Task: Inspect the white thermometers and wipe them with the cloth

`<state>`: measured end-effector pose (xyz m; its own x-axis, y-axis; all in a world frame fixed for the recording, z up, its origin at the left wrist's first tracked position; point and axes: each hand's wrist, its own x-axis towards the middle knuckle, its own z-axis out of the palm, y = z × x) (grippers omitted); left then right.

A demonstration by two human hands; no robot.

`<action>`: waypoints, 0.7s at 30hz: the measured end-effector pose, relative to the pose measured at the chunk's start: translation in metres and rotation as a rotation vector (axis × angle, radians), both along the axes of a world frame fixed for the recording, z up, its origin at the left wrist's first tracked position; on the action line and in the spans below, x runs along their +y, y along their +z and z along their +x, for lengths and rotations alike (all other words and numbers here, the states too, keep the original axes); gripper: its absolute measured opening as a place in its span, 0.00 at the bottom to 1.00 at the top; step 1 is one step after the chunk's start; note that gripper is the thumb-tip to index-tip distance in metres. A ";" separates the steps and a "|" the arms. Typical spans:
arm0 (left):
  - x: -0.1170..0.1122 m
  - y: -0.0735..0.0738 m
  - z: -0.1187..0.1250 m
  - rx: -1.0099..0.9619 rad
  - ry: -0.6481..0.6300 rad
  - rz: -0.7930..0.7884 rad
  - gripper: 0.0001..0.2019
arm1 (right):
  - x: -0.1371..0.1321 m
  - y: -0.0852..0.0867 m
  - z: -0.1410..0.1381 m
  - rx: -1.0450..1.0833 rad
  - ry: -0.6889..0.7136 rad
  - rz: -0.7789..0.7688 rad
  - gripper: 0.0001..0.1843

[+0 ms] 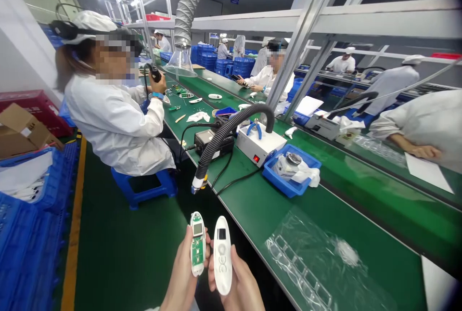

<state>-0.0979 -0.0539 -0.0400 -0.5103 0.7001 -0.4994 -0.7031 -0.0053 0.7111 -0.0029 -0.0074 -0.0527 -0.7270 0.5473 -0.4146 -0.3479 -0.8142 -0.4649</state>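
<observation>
At the lower middle of the head view, my left hand (183, 263) is closed around a white half shell with a green circuit board (198, 248) and a small grey screen in it. Just to its right, my right hand (241, 277) grips a white oval front cover (222, 258) with a dark window near its top and round button outlines below. Both pieces are held upright, side by side and slightly apart, in front of the bench edge. The fingertips behind the two pieces are partly hidden.
A black flexible hose (231, 133) arches from a white box (260, 145) over the bench edge. Behind it are a blue tray (292, 171) and cables. Clear plastic trays (303, 272) lie at right. A co-worker (111, 104) sits at left on a blue stool (144, 188).
</observation>
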 end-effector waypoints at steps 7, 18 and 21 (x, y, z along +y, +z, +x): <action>0.000 0.007 0.005 -0.018 -0.011 -0.005 0.23 | -0.001 0.002 0.024 -0.002 -0.029 0.022 0.31; 0.011 0.024 0.042 0.302 -0.248 0.014 0.20 | -0.002 0.002 0.052 -0.293 -0.183 0.600 0.31; 0.015 0.021 0.053 0.330 -0.270 0.001 0.21 | -0.003 0.001 0.056 -0.326 -0.208 0.594 0.31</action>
